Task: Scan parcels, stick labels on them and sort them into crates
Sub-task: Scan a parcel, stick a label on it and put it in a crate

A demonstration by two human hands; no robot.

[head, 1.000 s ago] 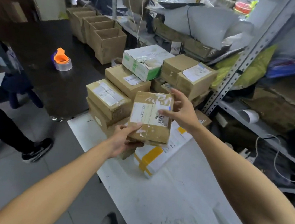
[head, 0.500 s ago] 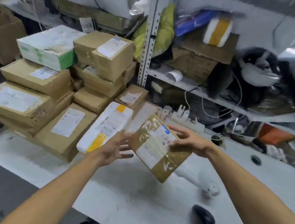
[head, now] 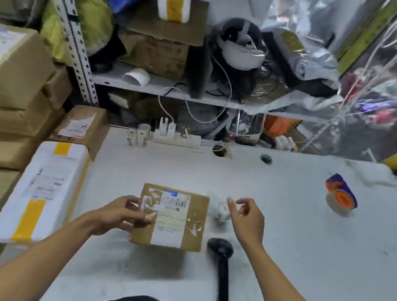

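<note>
Lying flat on the white worktop (head: 282,234), a brown cardboard parcel (head: 172,218) sits in front of the person, its taped top and printed label (head: 174,203) facing up. The left hand (head: 121,213) is at the parcel's left edge, fingers curled with the tips pinching or touching that edge; which of the two is hard to tell through the blur. The right hand (head: 246,220) hovers just right of the parcel, fingers loosely curled and holding nothing, above a small white roll (head: 222,212). A black handheld scanner (head: 223,259) lies on the worktop just beside the parcel's lower right corner. Stacked parcels (head: 14,84) and a white package with yellow tape (head: 41,192) stand at the left. An orange tape dispenser (head: 340,195) rests far right.
</note>
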